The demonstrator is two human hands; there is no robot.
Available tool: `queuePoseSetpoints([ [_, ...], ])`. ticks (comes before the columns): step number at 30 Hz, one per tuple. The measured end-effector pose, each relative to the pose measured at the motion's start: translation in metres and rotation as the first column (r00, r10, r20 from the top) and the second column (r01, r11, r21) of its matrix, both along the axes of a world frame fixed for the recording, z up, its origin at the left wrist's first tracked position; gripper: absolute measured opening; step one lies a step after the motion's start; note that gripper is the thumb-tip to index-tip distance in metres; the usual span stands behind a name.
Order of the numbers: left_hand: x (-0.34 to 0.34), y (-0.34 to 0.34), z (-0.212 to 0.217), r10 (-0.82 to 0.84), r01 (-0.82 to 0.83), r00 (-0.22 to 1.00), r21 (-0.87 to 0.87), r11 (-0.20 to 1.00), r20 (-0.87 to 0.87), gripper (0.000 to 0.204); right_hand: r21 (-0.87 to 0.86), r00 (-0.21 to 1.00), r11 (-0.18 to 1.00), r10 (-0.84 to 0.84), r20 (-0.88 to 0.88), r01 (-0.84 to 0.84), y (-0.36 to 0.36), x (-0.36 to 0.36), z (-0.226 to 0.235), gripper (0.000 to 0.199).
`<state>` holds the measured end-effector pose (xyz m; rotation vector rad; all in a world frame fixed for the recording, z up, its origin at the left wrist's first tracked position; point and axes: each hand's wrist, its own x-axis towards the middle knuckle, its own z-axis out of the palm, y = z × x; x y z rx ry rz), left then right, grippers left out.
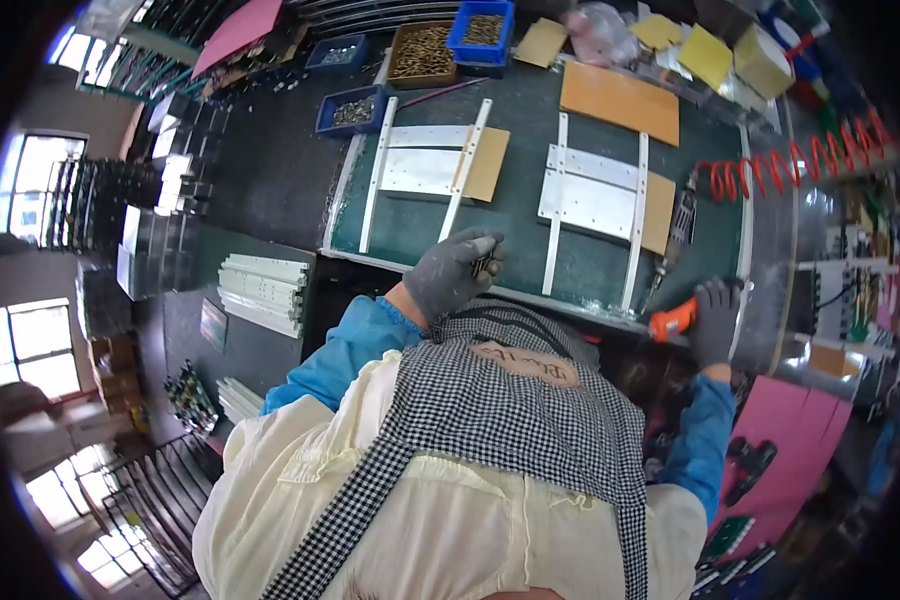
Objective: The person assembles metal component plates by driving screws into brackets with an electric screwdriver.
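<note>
Both gloves [450, 275] are grey knit cloth. The driver [672, 322] has an orange plastic handle. Plates [595, 200] and rails [375, 175] are pale, smooth metal. The counter [525, 130] is matt green; pads [620, 102] look like cardboard.

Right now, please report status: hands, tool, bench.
Left hand closed on small screws. Right hand on orange tool handle. Two metal plate assemblies on green bench, nothing between.
</note>
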<state>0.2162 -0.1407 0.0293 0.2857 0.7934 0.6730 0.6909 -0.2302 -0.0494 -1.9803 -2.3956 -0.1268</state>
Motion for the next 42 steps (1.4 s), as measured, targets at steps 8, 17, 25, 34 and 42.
queuePoseSetpoints([
  [8,-0.020,0.011,-0.012,0.098,-0.096,0.995,-0.048,0.994,0.036,0.042,0.273,0.397,0.791,0.043,-0.917,0.547,-0.008,-0.068,0.161,0.046],
  [17,-0.036,0.014,-0.008,0.019,-0.006,0.996,0.148,0.989,-0.088,0.028,0.214,-0.427,0.946,0.304,-0.852,0.245,0.030,-0.129,0.261,0.087],
  [25,-0.100,0.017,-0.034,0.237,-0.247,0.967,0.114,0.962,0.091,0.034,0.379,-0.588,0.922,0.346,-0.731,0.072,0.102,-0.182,0.293,0.087],
  [34,-0.144,0.008,-0.038,0.463,-0.455,0.877,-0.090,0.886,0.125,0.031,0.552,-0.683,0.834,0.408,-0.605,0.009,0.142,-0.220,0.304,0.079],
  [42,-0.152,0.007,-0.034,0.467,-0.473,0.873,0.012,0.881,0.136,0.025,0.731,-0.519,0.424,0.847,-0.111,0.535,0.154,-0.229,0.332,0.073],
])
